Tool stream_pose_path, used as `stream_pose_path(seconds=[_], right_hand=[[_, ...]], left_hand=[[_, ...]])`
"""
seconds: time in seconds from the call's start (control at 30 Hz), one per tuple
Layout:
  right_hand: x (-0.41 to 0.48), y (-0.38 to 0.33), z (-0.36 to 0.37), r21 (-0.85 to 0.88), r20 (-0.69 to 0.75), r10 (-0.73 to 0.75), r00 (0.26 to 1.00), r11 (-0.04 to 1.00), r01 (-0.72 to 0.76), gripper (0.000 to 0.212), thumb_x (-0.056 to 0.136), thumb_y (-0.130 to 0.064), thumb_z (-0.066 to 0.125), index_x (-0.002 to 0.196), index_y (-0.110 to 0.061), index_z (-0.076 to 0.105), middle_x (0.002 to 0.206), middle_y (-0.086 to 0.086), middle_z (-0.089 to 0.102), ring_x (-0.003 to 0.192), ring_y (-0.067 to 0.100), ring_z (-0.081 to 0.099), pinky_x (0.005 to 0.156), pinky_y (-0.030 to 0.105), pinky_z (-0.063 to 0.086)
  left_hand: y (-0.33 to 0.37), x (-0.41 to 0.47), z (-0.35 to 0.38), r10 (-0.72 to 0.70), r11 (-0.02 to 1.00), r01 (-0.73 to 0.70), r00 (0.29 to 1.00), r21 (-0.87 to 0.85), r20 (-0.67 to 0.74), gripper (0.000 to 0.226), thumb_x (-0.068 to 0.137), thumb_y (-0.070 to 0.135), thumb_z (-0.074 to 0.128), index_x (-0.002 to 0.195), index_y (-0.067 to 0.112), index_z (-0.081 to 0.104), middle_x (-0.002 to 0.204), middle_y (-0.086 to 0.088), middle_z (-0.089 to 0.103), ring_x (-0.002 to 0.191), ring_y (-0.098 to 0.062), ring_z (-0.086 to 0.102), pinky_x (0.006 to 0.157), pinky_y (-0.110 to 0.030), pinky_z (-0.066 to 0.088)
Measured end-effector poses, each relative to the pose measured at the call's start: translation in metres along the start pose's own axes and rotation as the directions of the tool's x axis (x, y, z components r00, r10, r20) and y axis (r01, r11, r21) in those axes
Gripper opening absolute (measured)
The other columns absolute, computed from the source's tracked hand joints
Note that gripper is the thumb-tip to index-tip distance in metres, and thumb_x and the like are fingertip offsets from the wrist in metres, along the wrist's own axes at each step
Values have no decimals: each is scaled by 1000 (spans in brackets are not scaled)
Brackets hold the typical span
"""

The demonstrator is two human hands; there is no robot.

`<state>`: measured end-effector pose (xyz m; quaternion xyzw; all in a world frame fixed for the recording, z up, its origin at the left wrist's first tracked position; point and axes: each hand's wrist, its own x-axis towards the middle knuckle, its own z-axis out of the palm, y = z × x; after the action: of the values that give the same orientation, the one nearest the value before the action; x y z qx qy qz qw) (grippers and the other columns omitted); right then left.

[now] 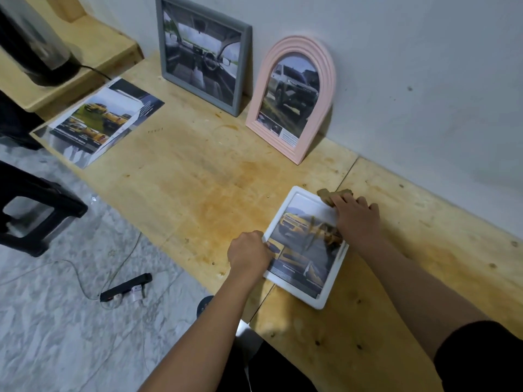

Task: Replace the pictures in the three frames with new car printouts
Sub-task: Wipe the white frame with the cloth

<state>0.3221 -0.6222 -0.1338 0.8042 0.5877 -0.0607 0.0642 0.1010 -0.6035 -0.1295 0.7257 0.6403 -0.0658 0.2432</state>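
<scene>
The flat white picture frame lies long-ways near to far: our left hand grips its left edge, our right hand holds a brown card bit at its far end.

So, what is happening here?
A person is working on a white frame lying flat on the wooden table, a yellow-car printout in it. The left hand grips its left edge; the right hand is on a blurred brown piece at its top. A grey frame and a pink frame stand by the wall.
</scene>
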Motion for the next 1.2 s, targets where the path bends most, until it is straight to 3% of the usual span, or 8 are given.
stream_pose_path(seconds=[0.23, 0.37, 0.5, 0.63, 0.77, 0.97, 1.1, 1.2], right_hand=[[-42, 14, 7, 146, 74, 206, 976, 966, -215, 61, 89, -15, 54, 143, -23, 27, 140, 12, 40, 115, 35, 47, 90, 41, 42], [-56, 1, 8, 277, 91, 274, 957, 916, -289, 50, 96, -19, 42, 144, -14, 27, 137, 16, 40, 113, 34, 47, 90, 42, 44], [-69, -15, 13, 486, 84, 358, 930, 800, -352, 34, 95, -17, 41, 129, -13, 43, 124, 17, 51, 104, 36, 50, 85, 46, 46], [-94, -29, 19, 602, 52, 434, 900, 705, -374, 28, 98, -18, 37, 120, -11, 51, 105, 14, 60, 80, 24, 52, 67, 34, 40], [-127, -46, 25, 703, 137, 520, 843, 549, -452, 35, 98, -20, 35, 131, -16, 46, 85, 7, 59, 64, 18, 50, 57, 32, 40], [-189, -122, 49, 641, 65, 650, 757, 554, -531, 40, 96, -15, 41, 136, -12, 45, 117, 19, 51, 101, 34, 52, 87, 42, 46], [-181, -126, 47, 729, 88, 765, 638, 387, -565, 43, 98, -17, 40, 142, -11, 38, 129, 22, 44, 112, 36, 47, 96, 38, 40], [-170, -116, 42, 720, 124, 791, 598, 343, -603, 44, 99, -18, 36, 143, -13, 35, 133, 19, 41, 111, 36, 45, 92, 40, 40]], left_hand=[[-1, 2, 1, 34, 999, -34, 999, 13, 11, 25, 88, 30, 52, 104, 15, 64, 97, -8, 66, 88, -27, 63, 64, -26, 43], [-2, 3, 0, 55, 998, -56, 998, 6, 36, 24, 87, 28, 53, 104, 15, 63, 99, -10, 66, 90, -29, 63, 64, -25, 40], [-3, 4, -2, 83, 997, -83, 995, 3, 57, 23, 86, 25, 53, 103, 14, 63, 100, -10, 66, 90, -29, 62, 64, -24, 39], [-3, 6, -6, 105, 994, -105, 990, 1, 91, 20, 87, 25, 53, 100, 12, 62, 102, -10, 65, 93, -29, 61, 65, -25, 40], [-3, 8, -14, 154, 988, -156, 975, -1, 161, 21, 85, 26, 55, 98, 11, 62, 102, -10, 64, 93, -29, 61, 64, -26, 41], [-12, 14, -17, 246, 968, -249, 938, -19, 243, 19, 86, 23, 55, 95, 8, 60, 97, -11, 61, 79, -26, 53, 62, -27, 39], [-29, 10, -9, 343, 939, -322, 879, -119, 331, 20, 88, 22, 53, 82, 3, 53, 86, -13, 58, 78, -29, 54, 53, -28, 33], [-40, 9, -1, 325, 939, -236, 843, -249, 429, 34, 89, 30, 49, 97, -1, 61, 95, -15, 67, 87, -31, 63, 66, -31, 48]])
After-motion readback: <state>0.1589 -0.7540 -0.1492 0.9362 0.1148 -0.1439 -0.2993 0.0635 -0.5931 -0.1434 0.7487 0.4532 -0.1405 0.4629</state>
